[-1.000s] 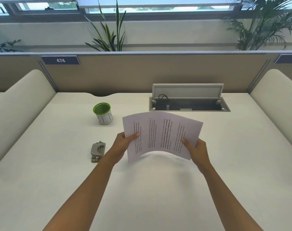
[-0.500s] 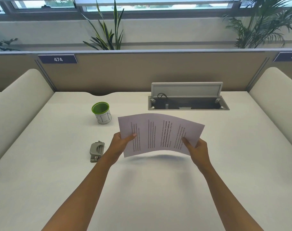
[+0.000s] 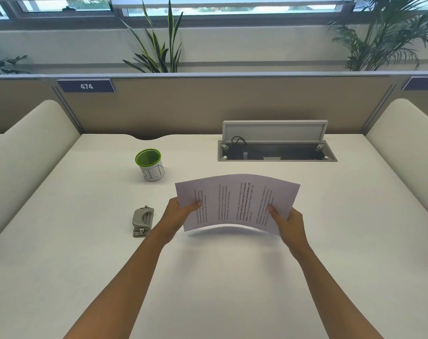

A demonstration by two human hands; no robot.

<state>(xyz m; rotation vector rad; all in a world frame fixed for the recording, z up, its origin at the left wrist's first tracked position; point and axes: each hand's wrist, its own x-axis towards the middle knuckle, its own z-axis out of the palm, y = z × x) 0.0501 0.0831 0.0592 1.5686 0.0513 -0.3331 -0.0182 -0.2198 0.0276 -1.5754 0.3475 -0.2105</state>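
A cream surface (image 3: 232,277) fronts a tan partition, plants and windows behind; a printed sheet (image 3: 237,201) hangs bowed above it, long axis left to right, text lines running away; left hand (image 3: 177,214) and right hand (image 3: 290,222) pinch its short edges, fingers curled beneath; hole punch (image 3: 142,220) and green-rimmed cup (image 3: 150,164) stand left.

The room is bright. Daylight comes in through the windows (image 3: 232,6) at the top, where the glass looks pale and washed out. The white table (image 3: 232,289) glows softly and evenly. The paper (image 3: 237,201) drops a faint, soft shadow just under it. The print on the paper is too blurry to read. Straight lines bend near the sides.
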